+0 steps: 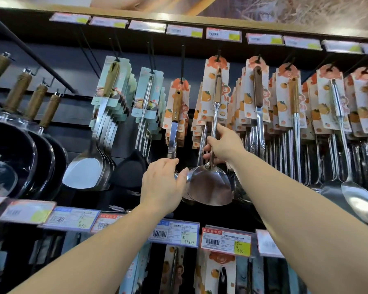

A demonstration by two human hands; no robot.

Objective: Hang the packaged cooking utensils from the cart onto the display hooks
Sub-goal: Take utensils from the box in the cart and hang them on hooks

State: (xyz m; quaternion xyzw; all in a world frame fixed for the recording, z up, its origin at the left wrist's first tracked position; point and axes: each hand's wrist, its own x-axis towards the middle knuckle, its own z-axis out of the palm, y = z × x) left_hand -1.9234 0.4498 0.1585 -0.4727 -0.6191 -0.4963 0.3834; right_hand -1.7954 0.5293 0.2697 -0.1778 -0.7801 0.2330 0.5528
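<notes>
Left hand (163,183) open, fingers against bowl rim of the steel ladle (210,183). Right hand (223,145) pinches its shaft mid-length. Looks rigid, slick, bowl-heavy; grip the shaft. Its card (216,85) sits on hook (218,55) under the top shelf's front edge.

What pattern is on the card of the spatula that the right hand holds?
Oranges on white, with an orange-red top, on the card; head view.

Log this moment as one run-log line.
right hand: grips spatula shaft | left hand: steadies its blade edge | card on hook | step: hanging
</notes>
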